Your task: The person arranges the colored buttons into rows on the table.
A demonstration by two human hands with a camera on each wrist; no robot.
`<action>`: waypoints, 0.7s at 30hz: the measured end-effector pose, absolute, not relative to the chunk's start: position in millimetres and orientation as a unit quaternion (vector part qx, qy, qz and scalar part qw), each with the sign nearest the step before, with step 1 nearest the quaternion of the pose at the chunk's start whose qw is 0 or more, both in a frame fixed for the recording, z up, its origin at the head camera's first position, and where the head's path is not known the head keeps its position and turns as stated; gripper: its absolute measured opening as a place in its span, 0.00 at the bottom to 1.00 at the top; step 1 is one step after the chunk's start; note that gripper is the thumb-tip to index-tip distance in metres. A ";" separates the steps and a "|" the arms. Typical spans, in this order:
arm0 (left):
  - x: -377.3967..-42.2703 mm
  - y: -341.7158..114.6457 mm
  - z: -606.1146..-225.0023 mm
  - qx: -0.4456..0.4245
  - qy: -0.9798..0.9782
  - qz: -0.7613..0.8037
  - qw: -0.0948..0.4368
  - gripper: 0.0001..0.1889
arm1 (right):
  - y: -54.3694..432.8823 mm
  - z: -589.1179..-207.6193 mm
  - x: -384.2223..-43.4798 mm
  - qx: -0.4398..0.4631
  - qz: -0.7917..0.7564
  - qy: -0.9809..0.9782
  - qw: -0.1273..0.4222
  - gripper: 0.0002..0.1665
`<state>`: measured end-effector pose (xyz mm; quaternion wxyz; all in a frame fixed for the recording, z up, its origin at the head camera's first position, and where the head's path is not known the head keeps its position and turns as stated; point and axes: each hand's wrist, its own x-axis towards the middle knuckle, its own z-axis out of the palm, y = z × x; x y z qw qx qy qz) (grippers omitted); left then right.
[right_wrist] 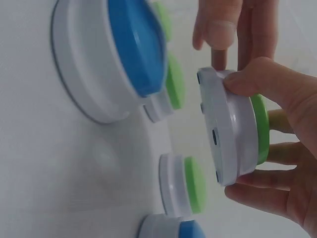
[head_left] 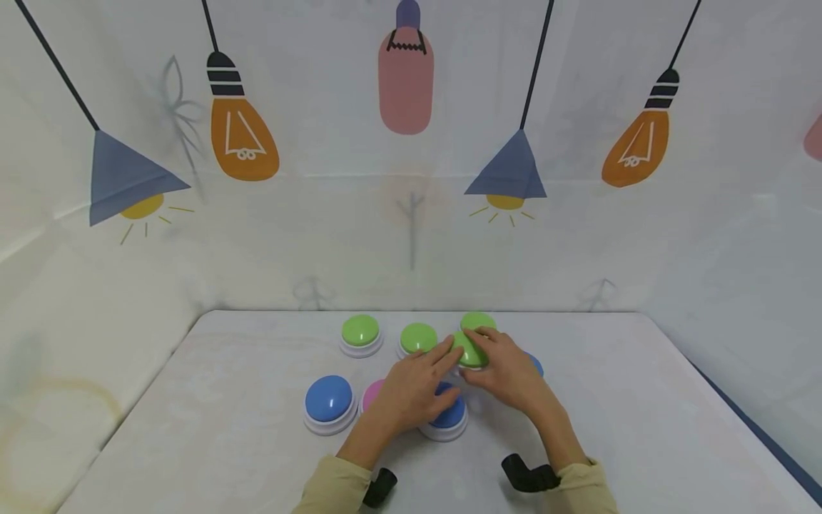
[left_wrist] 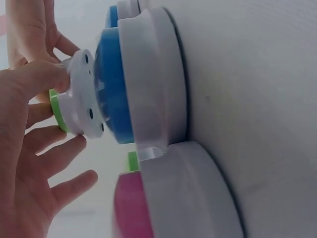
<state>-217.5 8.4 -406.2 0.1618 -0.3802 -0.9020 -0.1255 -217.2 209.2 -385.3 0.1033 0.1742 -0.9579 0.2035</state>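
Observation:
My right hand grips a green push button with a white base, held above the table. In the right wrist view the thumb presses the base while the other fingers wrap the far edge, and small dark holes show in its underside. Reaching in from the other side, my left hand has its fingertips at the button's left edge; its thumb stands apart. Beneath the left hand are a blue button and a partly hidden pink button.
Behind the hands stand green buttons at left, middle and right. Another blue button is front left; one more blue button is partly hidden by the right hand. A curtain printed with lamps hangs behind the white table.

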 end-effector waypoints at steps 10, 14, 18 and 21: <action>-210.3 4.7 -395.0 -0.388 -0.894 -0.114 0.194 0.32 | 207.9 -369.1 -201.6 0.176 0.198 -0.959 0.102 0.40; -209.0 3.3 -394.4 -0.399 -0.886 -0.108 0.209 0.33 | 207.5 -364.5 -197.0 0.176 0.200 -0.960 0.084 0.39; -208.5 3.5 -395.0 -0.409 -0.878 -0.101 0.228 0.33 | 207.0 -362.6 -193.1 0.181 0.195 -0.961 0.078 0.38; -207.5 5.5 -394.7 -0.417 -0.872 -0.100 0.236 0.33 | 207.5 -361.7 -189.9 0.184 0.190 -0.961 0.085 0.38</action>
